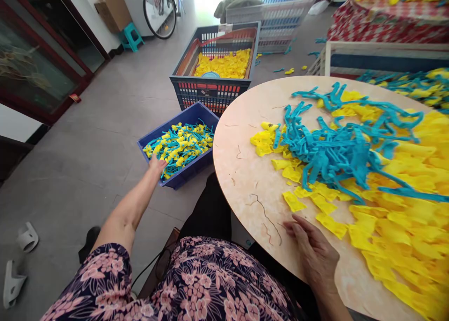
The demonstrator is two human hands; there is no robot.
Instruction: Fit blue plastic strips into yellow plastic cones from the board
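Note:
My left hand (157,165) is stretched out over the near left rim of a blue plastic bin (185,175) on the floor. Its fingers look extended, and I see nothing held in them. Inside the bin lies a heap of yellow and turquoise pieces (180,143) joined together. My right hand (310,246) rests at the near edge of the round table (242,171), fingers loosely bent and somewhat apart, with nothing visible in them. Close to it are loose flat yellow pieces (393,232). Farther in, a tangled pile of turquoise strips (333,152) lies partly over the yellow ones.
Behind the bin stands a dark crate (212,84) holding yellow pieces (224,63). A white crate (273,24) is farther back. At the right, another crate (328,61) holds mixed pieces. Thin dark threads (268,215) lie on the table. Slippers (27,237) are on the floor at left.

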